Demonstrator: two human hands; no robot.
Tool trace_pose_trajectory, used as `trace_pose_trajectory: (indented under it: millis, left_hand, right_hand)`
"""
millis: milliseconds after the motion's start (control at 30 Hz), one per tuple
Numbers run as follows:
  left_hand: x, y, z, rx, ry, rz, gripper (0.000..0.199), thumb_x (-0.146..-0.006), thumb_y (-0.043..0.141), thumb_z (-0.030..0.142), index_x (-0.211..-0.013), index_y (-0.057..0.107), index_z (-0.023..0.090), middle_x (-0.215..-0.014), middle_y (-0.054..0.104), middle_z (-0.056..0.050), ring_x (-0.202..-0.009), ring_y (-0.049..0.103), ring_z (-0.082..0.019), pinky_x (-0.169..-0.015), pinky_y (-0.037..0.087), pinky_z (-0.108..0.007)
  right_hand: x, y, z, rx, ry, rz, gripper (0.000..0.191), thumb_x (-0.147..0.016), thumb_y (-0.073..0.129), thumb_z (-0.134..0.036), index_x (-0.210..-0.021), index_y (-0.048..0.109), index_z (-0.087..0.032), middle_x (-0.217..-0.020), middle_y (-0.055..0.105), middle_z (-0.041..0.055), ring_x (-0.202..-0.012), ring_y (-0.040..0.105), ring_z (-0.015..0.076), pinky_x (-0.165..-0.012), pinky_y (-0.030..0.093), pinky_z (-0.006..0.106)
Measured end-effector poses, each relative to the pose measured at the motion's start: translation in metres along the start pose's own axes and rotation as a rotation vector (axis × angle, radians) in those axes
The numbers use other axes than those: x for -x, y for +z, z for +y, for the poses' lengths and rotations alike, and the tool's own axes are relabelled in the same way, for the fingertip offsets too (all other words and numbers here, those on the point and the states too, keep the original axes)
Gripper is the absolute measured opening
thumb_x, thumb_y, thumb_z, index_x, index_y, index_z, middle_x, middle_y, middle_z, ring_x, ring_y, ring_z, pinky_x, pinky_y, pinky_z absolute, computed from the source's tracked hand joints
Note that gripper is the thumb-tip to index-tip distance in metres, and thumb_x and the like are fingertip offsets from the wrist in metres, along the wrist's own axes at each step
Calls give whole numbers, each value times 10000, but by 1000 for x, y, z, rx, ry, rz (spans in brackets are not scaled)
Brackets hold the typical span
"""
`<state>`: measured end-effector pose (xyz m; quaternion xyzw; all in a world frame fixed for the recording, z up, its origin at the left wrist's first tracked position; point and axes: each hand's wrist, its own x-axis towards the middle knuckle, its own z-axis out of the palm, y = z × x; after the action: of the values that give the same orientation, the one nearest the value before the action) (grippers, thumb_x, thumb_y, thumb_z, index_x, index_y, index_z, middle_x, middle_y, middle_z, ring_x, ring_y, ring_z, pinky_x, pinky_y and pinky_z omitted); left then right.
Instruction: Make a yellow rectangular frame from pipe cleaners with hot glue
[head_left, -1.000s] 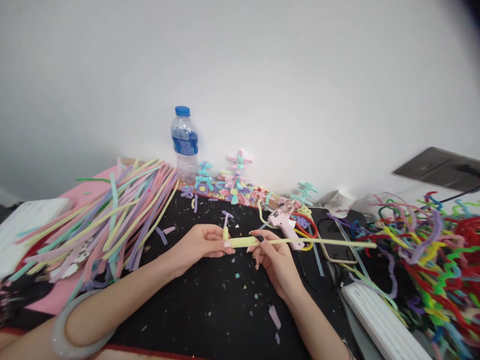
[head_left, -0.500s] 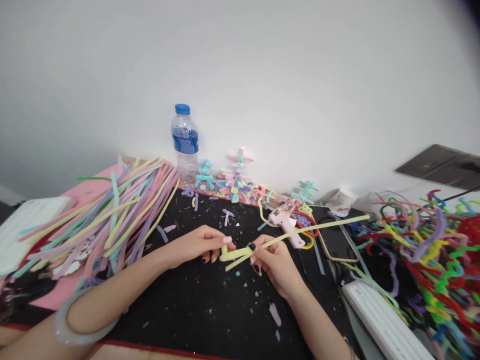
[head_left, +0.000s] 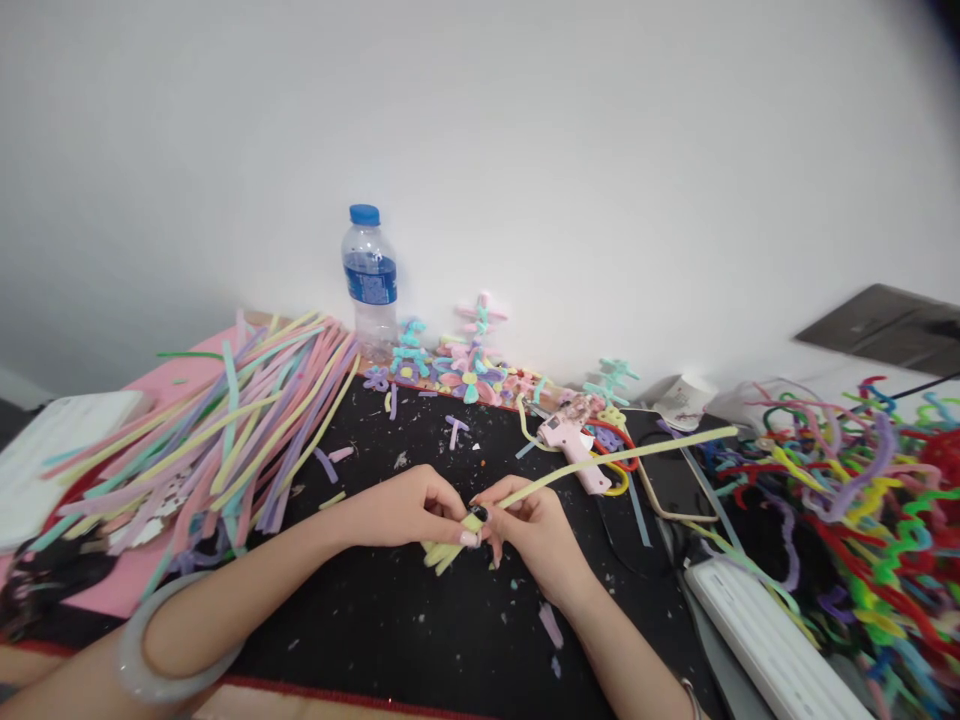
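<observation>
A pale yellow pipe cleaner (head_left: 622,460) is pinched between both hands over the black mat (head_left: 375,620). Its near end is folded into short lengths that poke out below the fingers, while the long straight part runs up to the right. My left hand (head_left: 431,510) closes thumb and fingers on the folded end. Right beside it, almost touching, my right hand (head_left: 529,520) pinches the same pipe cleaner where the long part begins. Fingers cover most of the fold. Beyond the hands lies a short purple T-shaped piece (head_left: 456,430).
Straight pastel pipe cleaners (head_left: 247,430) heap at left. A water bottle (head_left: 371,290) stands by the wall near fuzzy flowers (head_left: 470,380). A pink glue gun (head_left: 570,440), a phone (head_left: 679,480), a white power strip (head_left: 772,640) and tangled bright pipe cleaners (head_left: 885,520) are at right.
My hands have come together, the right moving slightly left and both a little lower. The folded end of the pipe cleaner is now mostly covered by my fingers.
</observation>
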<state>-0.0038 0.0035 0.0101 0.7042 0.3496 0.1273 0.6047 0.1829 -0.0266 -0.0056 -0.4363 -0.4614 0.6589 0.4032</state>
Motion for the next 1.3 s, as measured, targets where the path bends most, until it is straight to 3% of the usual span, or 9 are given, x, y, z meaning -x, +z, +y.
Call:
trace_pose_trajectory:
  millis: [433,700,1100,1300]
  left_hand:
    - [0,7,-3,7,20,64,351,-726,638,453,-622,622,118,-498,425,52,-470,338,-75,-448,248,-200]
    - [1,5,-3,104,13,16,293,-752,627,391,-637,615,122,-519,471,41,-485,376,-79,-467,280,-199]
    - [1,6,-6,60,31,-42,358,-727,645,440,-574,581,122,-506,401,52,-483,322,-71,-455,237,-209]
    - [1,0,-1,202,-18,-157,283,-727,665,411,-748,702,131,-514,416,50,-475,311,-69,-442,214,-214]
  right_hand:
    - [1,1,1,15,-54,-5,143,-688,695,-223,-807,630,-175,-536,622,-41,-367,510,82,-377,432,195]
    - [2,-1,-5,2,-73,18,141,-743,654,-292,-793,618,-165,-550,626,-17,-399,495,84,-383,416,195]
    - [5,0,-7,12,9,-60,167,-642,741,-285,-664,629,-163,-521,588,-44,-385,441,71,-369,371,187]
    - [8,4,-8,-24,23,-140,127,-657,742,-226,-624,637,-164,-514,618,-36,-432,478,71,-435,327,181]
